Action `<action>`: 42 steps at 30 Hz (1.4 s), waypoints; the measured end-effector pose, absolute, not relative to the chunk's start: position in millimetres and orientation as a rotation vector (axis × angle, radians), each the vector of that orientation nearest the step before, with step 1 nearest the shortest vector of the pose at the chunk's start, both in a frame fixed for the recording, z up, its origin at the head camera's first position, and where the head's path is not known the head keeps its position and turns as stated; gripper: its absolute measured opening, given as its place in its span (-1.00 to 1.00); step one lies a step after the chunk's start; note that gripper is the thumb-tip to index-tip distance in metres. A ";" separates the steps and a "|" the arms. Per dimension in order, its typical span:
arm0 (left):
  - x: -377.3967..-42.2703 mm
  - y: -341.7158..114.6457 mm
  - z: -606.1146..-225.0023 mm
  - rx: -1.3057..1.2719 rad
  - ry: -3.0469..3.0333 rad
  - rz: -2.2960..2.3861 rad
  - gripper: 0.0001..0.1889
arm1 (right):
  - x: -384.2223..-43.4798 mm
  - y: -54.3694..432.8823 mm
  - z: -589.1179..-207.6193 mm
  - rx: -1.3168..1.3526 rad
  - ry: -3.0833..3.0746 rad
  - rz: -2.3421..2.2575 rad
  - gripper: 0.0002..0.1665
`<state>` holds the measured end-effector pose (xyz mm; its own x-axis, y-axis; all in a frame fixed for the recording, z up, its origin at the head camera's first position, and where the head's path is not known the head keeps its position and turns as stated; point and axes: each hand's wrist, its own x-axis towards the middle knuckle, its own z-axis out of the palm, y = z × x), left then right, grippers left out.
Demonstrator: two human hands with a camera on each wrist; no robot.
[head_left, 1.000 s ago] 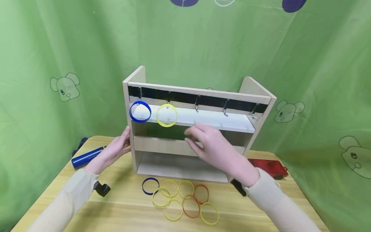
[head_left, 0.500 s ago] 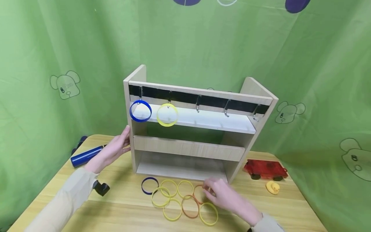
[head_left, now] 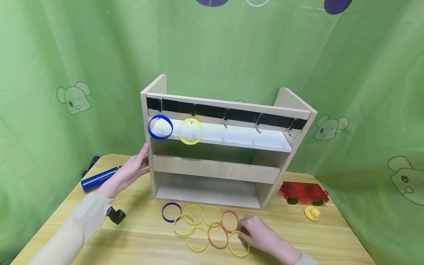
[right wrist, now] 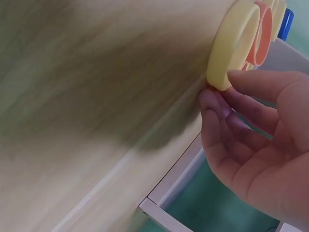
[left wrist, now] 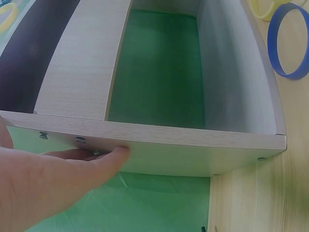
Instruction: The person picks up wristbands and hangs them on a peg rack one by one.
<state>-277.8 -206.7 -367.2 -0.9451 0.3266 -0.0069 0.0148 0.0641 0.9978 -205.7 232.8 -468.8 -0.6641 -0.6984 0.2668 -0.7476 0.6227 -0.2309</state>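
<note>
My left hand [head_left: 134, 167] rests against the outer left side of a pale wooden shelf rack [head_left: 215, 169]; in the left wrist view the thumb [left wrist: 113, 157] presses on that side panel. At the table, my right hand [head_left: 260, 235] pinches the edge of a yellow ring [right wrist: 229, 48], the rightmost of a group lying in front of the rack. Its thumb is on the inner side, with fingertips at the outer side. Beside that ring lie two orange rings [head_left: 217, 235], several more yellow rings, and a dark blue ring [head_left: 171, 212].
Metal hooks line the rack's black strip [head_left: 212, 111]; a blue ring [head_left: 160, 127] and a yellow ring [head_left: 190, 131] hang on the two leftmost. To the right are a red toy cart [head_left: 303, 193] and a yellow duck [head_left: 311, 213]. A blue cylinder [head_left: 99, 179] lies at left.
My right hand has come down from in front of the rack's shelves to the table, passing the far orange ring, then shifting to the rightmost yellow ring. The left hand stays put.
</note>
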 end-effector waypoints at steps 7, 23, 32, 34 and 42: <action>-277.7 -207.0 -367.0 0.342 2.119 1.963 -0.06 | -204.8 233.0 -467.4 1.222 -2.699 0.482 -0.81; -277.5 -207.9 -368.0 0.352 2.123 1.956 -0.05 | -197.4 224.4 -426.2 1.273 -2.389 0.478 -0.76; -277.5 -207.3 -369.5 0.338 2.121 1.957 -0.05 | -199.8 207.7 -355.8 1.211 -2.353 0.392 -0.80; -277.6 -207.1 -369.2 0.337 2.118 1.958 -0.05 | -202.1 204.5 -336.6 1.210 -2.331 0.377 -0.80; -276.2 -207.0 -367.8 0.337 2.123 1.954 -0.05 | -211.7 188.1 -260.8 1.202 -2.157 0.322 -0.75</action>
